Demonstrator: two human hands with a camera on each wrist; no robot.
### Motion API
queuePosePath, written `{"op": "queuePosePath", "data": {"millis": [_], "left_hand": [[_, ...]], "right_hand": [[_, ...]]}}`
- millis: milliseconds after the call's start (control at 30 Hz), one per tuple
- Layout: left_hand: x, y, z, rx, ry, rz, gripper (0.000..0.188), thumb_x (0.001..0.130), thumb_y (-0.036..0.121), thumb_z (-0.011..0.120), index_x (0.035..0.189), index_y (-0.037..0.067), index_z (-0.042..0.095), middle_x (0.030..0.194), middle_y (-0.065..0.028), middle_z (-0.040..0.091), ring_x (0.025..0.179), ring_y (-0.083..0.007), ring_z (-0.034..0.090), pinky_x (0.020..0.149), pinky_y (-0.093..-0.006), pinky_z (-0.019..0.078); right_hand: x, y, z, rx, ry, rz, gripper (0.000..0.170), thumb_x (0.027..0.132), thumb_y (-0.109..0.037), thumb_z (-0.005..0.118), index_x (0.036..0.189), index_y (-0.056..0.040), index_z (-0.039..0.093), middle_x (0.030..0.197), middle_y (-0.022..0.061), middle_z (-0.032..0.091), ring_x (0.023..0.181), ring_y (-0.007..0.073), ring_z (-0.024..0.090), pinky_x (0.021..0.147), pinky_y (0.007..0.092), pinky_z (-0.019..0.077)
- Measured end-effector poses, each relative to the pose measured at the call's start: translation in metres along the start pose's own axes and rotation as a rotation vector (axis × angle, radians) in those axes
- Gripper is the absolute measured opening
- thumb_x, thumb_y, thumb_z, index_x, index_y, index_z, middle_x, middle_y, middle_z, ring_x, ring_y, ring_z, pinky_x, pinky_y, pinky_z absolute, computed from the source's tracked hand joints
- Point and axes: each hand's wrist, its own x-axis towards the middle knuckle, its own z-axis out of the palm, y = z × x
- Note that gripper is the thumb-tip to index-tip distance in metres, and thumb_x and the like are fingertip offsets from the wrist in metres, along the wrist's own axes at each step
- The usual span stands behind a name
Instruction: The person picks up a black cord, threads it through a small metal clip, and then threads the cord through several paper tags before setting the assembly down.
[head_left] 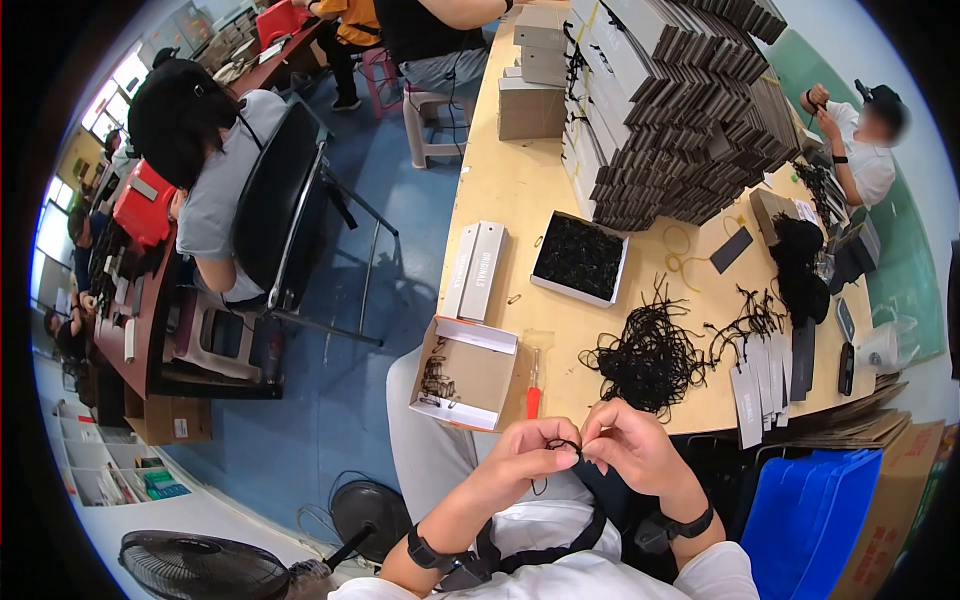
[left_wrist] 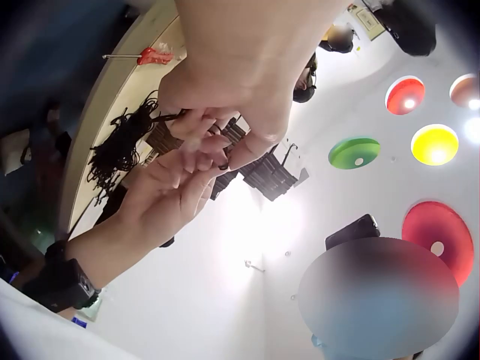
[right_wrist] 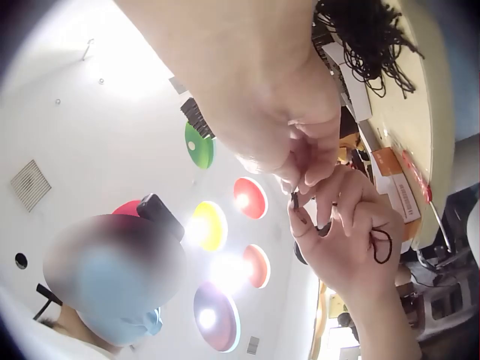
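Over the person's lap, the left hand pinches a thin black cord between thumb and fingers. Its fingertips meet those of the right hand, whose thumb and forefinger also pinch the cord. A loop of the cord hangs from the left palm in the right wrist view. Just beyond the hands lies an orange-handled screwdriver. On the table, a tangled pile of black cords spreads ahead of the right hand. An open box with small dark clips or rings inside stands ahead of the left hand.
A white box of black pieces sits mid-table. Behind it rises a tall stack of grey cards. Printed tags with cords lie at the right. A blue bin stands beside the person, and a fan lower left.
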Motion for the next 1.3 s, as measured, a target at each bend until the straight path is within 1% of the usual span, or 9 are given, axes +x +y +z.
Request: {"op": "queuePosePath", "data": {"millis": [133, 333, 467, 533, 667, 767, 833, 1033, 1300], "left_hand": [[-0.004, 0.001, 0.0, -0.108, -0.06, -0.049, 0.018, 0.086, 0.017, 0.062, 0.095, 0.002, 0.06, 0.08, 0.006, 0.051, 0.06, -0.0004, 0.034, 0.05, -0.0191, 0.0209], [-0.009, 0.008, 0.006, -0.112, -0.054, -0.037, 0.02, 0.088, 0.019, 0.063, 0.098, 0.002, 0.059, 0.082, 0.0054, 0.052, 0.062, -0.0009, 0.038, 0.052, -0.0178, 0.0258], [-0.011, 0.007, 0.014, -0.169, -0.034, -0.01, 0.017, 0.089, 0.016, 0.063, 0.099, 0.002, 0.059, 0.084, 0.0038, 0.055, 0.066, -0.0016, 0.042, 0.056, -0.0171, 0.0311], [-0.009, 0.005, 0.018, 0.011, 0.077, 0.204, 0.016, 0.089, 0.013, 0.063, 0.1, 0.002, 0.058, 0.087, 0.0021, 0.057, 0.069, -0.002, 0.045, 0.06, -0.0169, 0.0342], [-0.014, 0.014, 0.024, 0.151, 0.19, 0.177, 0.017, 0.084, 0.012, 0.066, 0.093, 0.001, 0.058, 0.083, 0.0003, 0.055, 0.071, -0.004, 0.044, 0.062, -0.0192, 0.0333], [-0.013, 0.009, 0.017, 0.129, 0.112, 0.207, 0.016, 0.09, 0.012, 0.062, 0.1, 0.001, 0.058, 0.083, 0.0038, 0.055, 0.068, 0.0007, 0.04, 0.06, -0.0154, 0.0319], [-0.013, 0.008, 0.016, 0.084, 0.112, 0.184, 0.015, 0.09, 0.011, 0.062, 0.101, 0.0, 0.058, 0.076, 0.0075, 0.048, 0.064, 0.001, 0.035, 0.058, -0.0155, 0.03], [-0.012, 0.008, 0.018, 0.12, 0.171, 0.213, 0.016, 0.09, 0.01, 0.062, 0.102, 0.0, 0.058, 0.071, 0.0098, 0.039, 0.061, 0.0006, 0.031, 0.057, -0.0157, 0.0281], [-0.009, 0.01, 0.035, 0.225, 0.37, 0.34, 0.012, 0.086, 0.005, 0.066, 0.093, -0.003, 0.06, 0.072, 0.007, 0.048, 0.061, 0.0007, 0.035, 0.054, -0.0152, 0.0283]], "right_hand": [[0.003, -0.006, 0.002, -0.339, -0.019, -0.221, 0.013, 0.086, -0.001, 0.062, 0.092, -0.0015, 0.05, 0.081, 0.0099, 0.056, 0.068, 0.0198, 0.057, 0.062, 0.0293, 0.0466], [0.002, -0.008, 0.006, -0.507, 0.009, -0.412, 0.018, 0.084, 0.001, 0.062, 0.095, -0.003, 0.048, 0.08, 0.0126, 0.057, 0.067, 0.0275, 0.057, 0.062, 0.031, 0.0467], [0.0, -0.004, 0.015, -0.601, 0.087, -0.493, 0.017, 0.085, 0.001, 0.061, 0.095, -0.002, 0.048, 0.077, 0.0127, 0.056, 0.065, 0.0264, 0.057, 0.059, 0.031, 0.0468], [-0.003, -0.003, 0.022, -0.427, 0.178, -0.33, 0.017, 0.086, 0.001, 0.06, 0.096, -0.0009, 0.047, 0.077, 0.0133, 0.057, 0.063, 0.0251, 0.058, 0.057, 0.0309, 0.047], [-0.005, -0.011, 0.024, -0.182, 0.171, -0.126, 0.015, 0.087, 0.001, 0.059, 0.096, -0.0003, 0.047, 0.077, 0.0137, 0.058, 0.064, 0.0236, 0.059, 0.058, 0.0299, 0.0472], [0.001, -0.005, 0.023, -0.222, 0.174, -0.193, 0.016, 0.086, 0.002, 0.06, 0.095, -0.0001, 0.047, 0.076, 0.0131, 0.058, 0.062, 0.0246, 0.058, 0.056, 0.03, 0.047], [0.006, -0.002, 0.022, -0.555, 0.225, -0.507, 0.018, 0.083, 0.003, 0.062, 0.094, -0.0005, 0.049, 0.074, 0.0119, 0.057, 0.06, 0.0253, 0.057, 0.053, 0.0305, 0.0465], [0.005, -0.003, 0.022, -0.869, 0.274, -0.659, 0.027, 0.077, 0.006, 0.065, 0.1, 0.0015, 0.052, 0.078, 0.0117, 0.06, 0.06, 0.0247, 0.058, 0.047, 0.0305, 0.0448], [0.003, -0.005, 0.03, -0.678, 0.369, -0.577, 0.018, 0.076, 0.007, 0.067, 0.093, 0.0038, 0.06, 0.075, 0.0134, 0.064, 0.056, 0.0211, 0.06, 0.048, 0.0272, 0.0459]]}}
